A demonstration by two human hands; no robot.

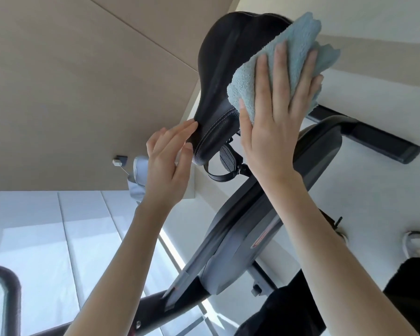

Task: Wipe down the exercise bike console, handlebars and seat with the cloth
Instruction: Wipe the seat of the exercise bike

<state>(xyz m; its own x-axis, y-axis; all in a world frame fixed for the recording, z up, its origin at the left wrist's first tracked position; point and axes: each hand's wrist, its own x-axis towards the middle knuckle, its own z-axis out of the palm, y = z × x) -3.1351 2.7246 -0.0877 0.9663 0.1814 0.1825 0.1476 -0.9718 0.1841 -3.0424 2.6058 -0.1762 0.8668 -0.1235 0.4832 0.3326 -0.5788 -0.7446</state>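
Cloth pressed on the exercise bike seat

The right hand [274, 117] lies flat, fingers spread, pressing the light blue cloth [286, 61] onto the wide rear of the black saddle [223, 76]. The left hand [170, 161], released, touches the saddle's narrow nose with its fingertips [192, 124].
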